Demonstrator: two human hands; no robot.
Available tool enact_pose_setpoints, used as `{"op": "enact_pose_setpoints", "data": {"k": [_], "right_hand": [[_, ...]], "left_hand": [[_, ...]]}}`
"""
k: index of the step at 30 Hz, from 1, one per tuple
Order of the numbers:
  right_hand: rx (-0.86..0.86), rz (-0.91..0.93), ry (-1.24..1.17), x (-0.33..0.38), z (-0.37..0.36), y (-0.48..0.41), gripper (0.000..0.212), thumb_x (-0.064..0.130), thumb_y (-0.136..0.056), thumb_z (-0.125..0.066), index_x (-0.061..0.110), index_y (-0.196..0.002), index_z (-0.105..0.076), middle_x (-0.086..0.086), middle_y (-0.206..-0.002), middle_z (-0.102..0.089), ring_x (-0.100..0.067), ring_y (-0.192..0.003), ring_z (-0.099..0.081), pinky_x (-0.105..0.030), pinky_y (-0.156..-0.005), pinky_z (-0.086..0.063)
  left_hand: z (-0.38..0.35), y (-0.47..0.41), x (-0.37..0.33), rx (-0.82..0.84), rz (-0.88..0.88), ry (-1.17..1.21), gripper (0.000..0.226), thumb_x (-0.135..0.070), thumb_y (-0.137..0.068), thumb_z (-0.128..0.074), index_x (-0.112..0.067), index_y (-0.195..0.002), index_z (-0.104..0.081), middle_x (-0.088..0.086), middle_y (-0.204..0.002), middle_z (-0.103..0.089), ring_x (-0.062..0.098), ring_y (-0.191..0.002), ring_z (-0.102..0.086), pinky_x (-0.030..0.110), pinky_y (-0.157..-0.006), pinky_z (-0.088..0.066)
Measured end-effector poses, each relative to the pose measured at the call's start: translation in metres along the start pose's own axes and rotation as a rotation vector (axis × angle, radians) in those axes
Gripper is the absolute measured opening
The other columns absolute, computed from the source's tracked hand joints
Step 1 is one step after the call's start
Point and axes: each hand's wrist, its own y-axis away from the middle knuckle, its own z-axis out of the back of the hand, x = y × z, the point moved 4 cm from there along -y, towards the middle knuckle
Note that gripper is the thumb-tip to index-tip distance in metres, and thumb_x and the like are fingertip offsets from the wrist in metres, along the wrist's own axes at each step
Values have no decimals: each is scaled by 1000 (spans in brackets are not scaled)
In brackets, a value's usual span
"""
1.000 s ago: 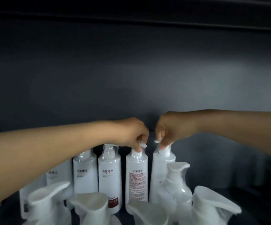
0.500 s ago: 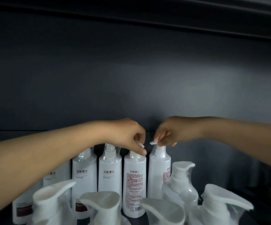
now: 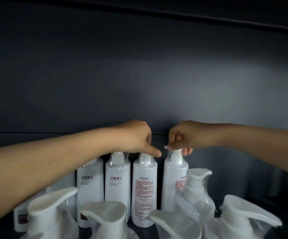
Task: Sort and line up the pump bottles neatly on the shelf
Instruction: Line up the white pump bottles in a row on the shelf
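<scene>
As the right hand (image 3: 181, 137) pinches the pump top of the end bottle (image 3: 174, 178), a white cylindrical plastic pump bottle in clear film at the right end of the back row, that bottle shows a new face. A strip of brand lettering and red print now sits at its right edge, where a second earlier its front reads blank. I judge it is being turned on its own axis, nozzle pointing left. Thumb and forefinger close on the pump top, and the other fingers curl behind the neck.

The left hand (image 3: 136, 140) covers the pump head of the back-label bottle (image 3: 145, 187), the matching white cylinder just to the left. Its fingers curl down over the cap and the forefinger lies straight out to the right. The thumb is hidden, so I cannot tell how firm the hold is. This bottle faces out with dense red small print, as it does a second earlier, so its turn has barely begun, if at all. A narrow dark gap separates the two.

Both stand upright against the dark grey back panel (image 3: 139, 83) of the shelf. The two front-label bottles (image 3: 117, 183) further left already show their brand lettering. By my reading, the row matches only once both handled bottles face the same way. The larger white broad-headed pump bottles (image 3: 105, 213) in the front row stand unhandled.
</scene>
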Motion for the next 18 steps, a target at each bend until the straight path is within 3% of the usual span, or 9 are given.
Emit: {"op": "enact_pose_setpoints", "data": {"k": [5, 9, 12, 18], "right_hand": [[32, -61, -29, -6, -2, -4, 23, 39, -87, -61, 18, -79, -58, -16, -76, -69, -28, -70, -69, -32, -67, -56], [35, -105, -53, -4, -1, -4, 19, 30, -90, -59, 13, -82, -57, -3, -64, -61, -12, -47, -60, -24, -52, -52], [17, -132, -40, -2, -2, -4, 23, 29, -90, -57, 6, -86, -59, -2, -61, -58, -11, -42, -57, -25, -49, -51], [21, -162, 15, 1, -3, -4, 33, 20, -92, -48, -10, -100, -59, -8, -62, -57, -15, -40, -51, -23, -45, -49]], "left_hand": [[4, 2, 2, 59, -71, 134, 39, -37, -74, -74, -12, -104, -69, 0, -103, -70, 15, -95, -65, 31, -90, -51], [4, 3, 11, 158, -135, 280, 42, -7, -76, -73, -10, -117, -63, -5, -105, -65, 6, -94, -61, 7, -80, -47], [3, 3, 18, 209, -162, 340, 44, 8, -78, -66, -8, -119, -61, 2, -115, -65, 7, -103, -60, 9, -86, -47], [1, 2, 13, 252, -184, 362, 51, 14, -78, -60, -10, -123, -56, -3, -116, -59, 7, -107, -58, 4, -79, -46]]}}
